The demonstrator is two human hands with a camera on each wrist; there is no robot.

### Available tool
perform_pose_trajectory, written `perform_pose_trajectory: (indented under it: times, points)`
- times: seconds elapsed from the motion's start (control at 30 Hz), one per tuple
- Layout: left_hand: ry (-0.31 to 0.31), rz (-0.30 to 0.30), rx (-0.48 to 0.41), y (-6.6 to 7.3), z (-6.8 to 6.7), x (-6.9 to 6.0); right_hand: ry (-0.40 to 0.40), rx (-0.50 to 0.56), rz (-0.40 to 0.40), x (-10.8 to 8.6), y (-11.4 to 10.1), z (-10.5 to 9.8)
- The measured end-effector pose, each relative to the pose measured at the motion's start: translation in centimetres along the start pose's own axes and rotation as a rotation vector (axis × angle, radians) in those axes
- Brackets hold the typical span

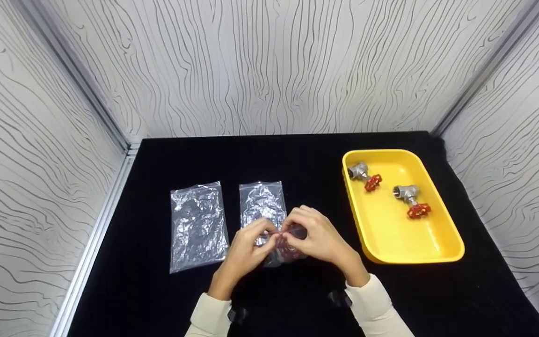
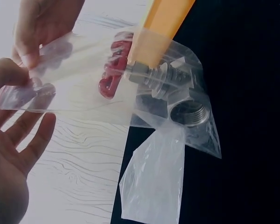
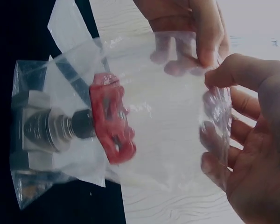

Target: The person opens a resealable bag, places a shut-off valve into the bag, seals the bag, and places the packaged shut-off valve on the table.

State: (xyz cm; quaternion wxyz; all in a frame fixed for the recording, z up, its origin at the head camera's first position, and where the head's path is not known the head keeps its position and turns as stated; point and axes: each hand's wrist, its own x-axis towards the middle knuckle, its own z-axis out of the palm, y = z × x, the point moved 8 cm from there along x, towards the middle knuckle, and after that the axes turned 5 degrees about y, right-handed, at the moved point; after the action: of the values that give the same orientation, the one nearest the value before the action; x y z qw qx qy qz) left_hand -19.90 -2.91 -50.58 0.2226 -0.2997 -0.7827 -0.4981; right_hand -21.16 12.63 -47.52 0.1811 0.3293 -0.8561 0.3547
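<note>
A clear zip bag hangs between the two hands, its top edge pinched by both. Inside it lies a metal gate valve with a red handwheel, the wheel nearest the bag's mouth. My left hand holds the edge between thumb and fingers. Close beside it, my right hand pinches the same edge, the two thumbs almost meeting in the wrist views. Some fingers of each hand show through the plastic. From the head view, the hands partly cover the bagged valve.
A flat clear bag lies on the black table at left; another bag lies just beyond the hands. At right stands a yellow tray with two red-wheeled valves, one valve near its middle. Patterned panels surround the table.
</note>
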Motion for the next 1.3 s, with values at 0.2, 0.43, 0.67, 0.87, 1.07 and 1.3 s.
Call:
perform_pose_trajectory:
  times: [0.2, 0.43, 0.67, 0.87, 1.07, 1.3]
  points:
    - [0.002, -0.024, -0.015, -0.2, 0.0, 0.1, 0.001, 0.02, 0.057, -0.3, 0.8, -0.4]
    - [-0.013, -0.046, -0.012, -0.2, 0.8, 0.4, 0.022, 0.053, 0.044, -0.4, 0.8, -0.4]
    - [0.013, -0.017, -0.044, -0.1, 0.8, 0.4, -0.018, 0.095, 0.114, -0.6, 1.5, -0.2]
    - [0.007, -0.031, -0.027, -0.2, 0.7, 0.3, -0.012, 0.186, 0.104, -0.8, 1.8, -0.3]
    - [-0.002, -0.025, -0.023, -0.2, 0.7, 0.3, 0.01, 0.218, 0.056, -0.8, 1.5, -0.1]
    - [0.0, -0.004, -0.046, -0.1, 0.7, 0.3, 0.025, 0.22, 0.052, -0.7, 1.4, -0.1]
